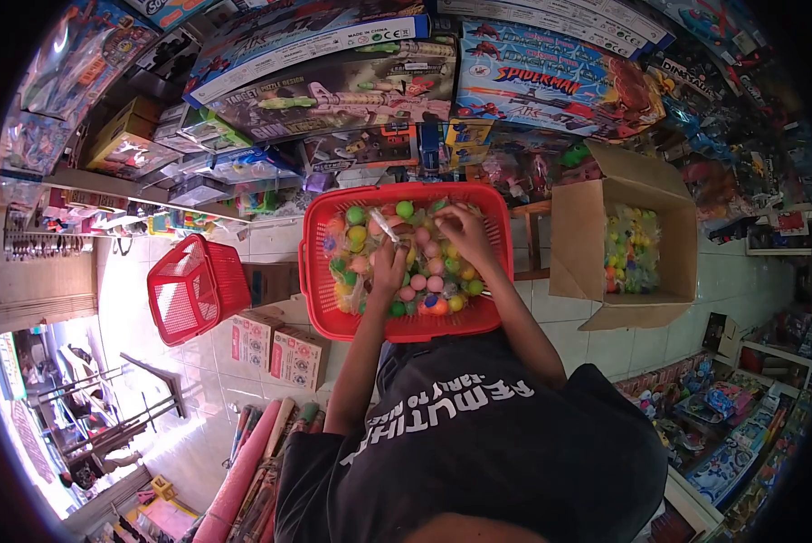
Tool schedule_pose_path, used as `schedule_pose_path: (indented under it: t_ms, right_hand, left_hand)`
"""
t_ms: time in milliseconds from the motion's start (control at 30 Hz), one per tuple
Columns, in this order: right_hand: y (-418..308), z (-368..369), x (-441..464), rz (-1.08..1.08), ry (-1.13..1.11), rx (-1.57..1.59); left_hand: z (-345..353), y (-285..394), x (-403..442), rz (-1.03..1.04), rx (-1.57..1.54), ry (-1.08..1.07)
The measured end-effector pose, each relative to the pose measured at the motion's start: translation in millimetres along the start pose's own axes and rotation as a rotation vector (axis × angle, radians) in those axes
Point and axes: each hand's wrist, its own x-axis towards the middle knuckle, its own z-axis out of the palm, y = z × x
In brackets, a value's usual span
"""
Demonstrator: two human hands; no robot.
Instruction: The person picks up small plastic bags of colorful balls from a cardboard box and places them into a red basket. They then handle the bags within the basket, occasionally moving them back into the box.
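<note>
the thin clear plastic (386, 224) could be torn if it is pulled too hard, and then the small colored balls (435, 268) could be spilled all over the red basket (413, 332). some balls could be bounced over the rim and lost on the tiled floor (605, 337), since they are round and roll with ease. the bags could also be snagged on each other, as they are piled close, and a second bag might be dragged along by mistake. if the near rim is bumped by the body, the basket might be tipped, because it is set right up by the black shirt (478, 425); what it is held up by cannot be seen.

a shiny end of the plastic is pinched in the left hand (389, 265), with the fingers kept narrow. the right hand (465, 233) is bent over the far right part of the pile, with its fingertips low by the bags. whether it is wide or closed on some plastic cannot be told. the balls are kept in clear bags in the basket, under both hands, and more are seen in the open cardboard box (576, 237) at the right.
</note>
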Motion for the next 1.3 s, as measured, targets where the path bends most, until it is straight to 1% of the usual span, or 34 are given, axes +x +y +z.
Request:
schedule_pose_path:
  t_ms: [33, 67, 133, 167, 200, 233, 267, 300, 333, 367, 400, 433, 467, 533, 567, 633, 667, 733, 767, 833, 867, 933, 967, 1000, 1033, 1067, 1133, 1167, 1233, 1267, 1300]
  right_hand:
    - [5, -4, 1, -0.019, 0.098, -0.146]
    - [11, -6, 2, -0.019, 0.100, -0.147]
    - [13, -10, 1, 0.051, 0.079, -0.209]
    - [15, -10, 0, 0.052, 0.081, -0.212]
    - [15, -8, -3, 0.007, 0.038, -0.444]
    - [14, -6, -7, -0.038, -0.008, -0.675]
    - [16, -5, -11, -0.038, -0.010, -0.677]
    - [17, -2, -14, -0.111, 0.039, -0.743]
    - [18, 0, -15, -0.185, 0.087, -0.807]
    - [20, 0, -14, -0.190, 0.083, -0.804]
    - [16, -3, -16, -0.127, 0.009, -0.755]
    - [13, -4, -17, -0.064, -0.062, -0.707]
    - [14, -4, -20, -0.062, -0.061, -0.707]
    - [22, -5, -29, -0.159, -0.040, -0.876]
    - [25, -8, -32, -0.156, -0.031, -0.882]
    - [28, -10, -32, -0.028, -0.107, -0.735]
    - [29, -10, -30, -0.031, -0.095, -0.734]
    - [30, -11, -27, -0.049, -0.030, -0.559]
    - [31, -12, -27, -0.050, -0.019, -0.560]
    - [28, -13, -28, 0.021, -0.060, -0.472]
    - [26, -13, -30, 0.021, -0.052, -0.475]
    - [22, -14, -37, -0.124, 0.045, -0.443]
    - [19, -16, -40, -0.123, 0.046, -0.449]
    - [13, -19, -45, -0.060, 0.025, -0.418]
    - [7, -22, -47, -0.001, 0.009, -0.386]
    - [0, -24, -49, -0.007, 0.019, -0.390]
    - [-17, -23, -59, 0.007, 0.073, -0.182]
    - [-23, -22, -63, 0.005, 0.089, -0.186]
    - [-35, -21, -71, -0.025, 0.155, -0.015]
    - [-40, -22, -75, -0.025, 0.169, -0.025]
    - [-47, -20, -78, -0.033, 0.159, 0.100]
  left_hand:
    - [0, 1, 0, 0.000, -0.001, -0.002]
    - [-1, 3, 1, 0.015, -0.005, 0.004]
    - [0, 1, 3, 0.029, -0.012, 0.009]
    - [1, -1, 4, 0.047, -0.028, 0.057]
    - [2, -1, 5, 0.064, -0.043, 0.106]
    - [1, -1, 4, 0.063, -0.046, 0.106]
    - [0, -1, 4, 0.013, -0.025, 0.120]
    - [-2, 1, 5, -0.035, -0.003, 0.135]
    - [-3, 2, 6, -0.034, -0.001, 0.141]
    - [-4, 3, 7, 0.011, 0.010, 0.137]
    - [-4, 5, 7, 0.054, 0.021, 0.131]
    - [-5, 6, 7, 0.052, 0.023, 0.132]
    - [-5, 7, 8, 0.061, 0.032, 0.136]
    - [-2, 11, 7, 0.075, 0.032, 0.132]
    - [-1, 13, 7, 0.048, 0.027, 0.125]
    - [-1, 14, 8, 0.036, 0.024, 0.113]
    - [0, 13, 8, 0.061, 0.043, 0.109]
    - [-1, 12, 8, 0.093, 0.061, 0.095]
    - [-2, 11, 7, 0.070, 0.061, 0.078]
    - [-3, 12, 6, 0.052, 0.059, 0.055]
    - [-3, 12, 4, 0.046, 0.066, 0.057]
    - [-3, 17, 4, 0.041, 0.067, 0.059]
    - [-2, 19, 4, 0.015, 0.047, 0.056]
    - [-1, 21, 2, -0.011, 0.027, 0.054]
    - [1, 22, 0, -0.004, 0.022, 0.052]
    - [3, 22, 1, 0.026, -0.001, 0.031]
    - [3, 14, -3, 0.062, -0.022, -0.002]
    - [5, 9, -4, 0.073, -0.058, -0.036]
    - [10, 14, -5, 0.097, -0.110, -0.084]
    - [9, 16, -9, 0.052, -0.138, -0.130]
    - [8, 17, -14, 0.006, -0.160, -0.172]
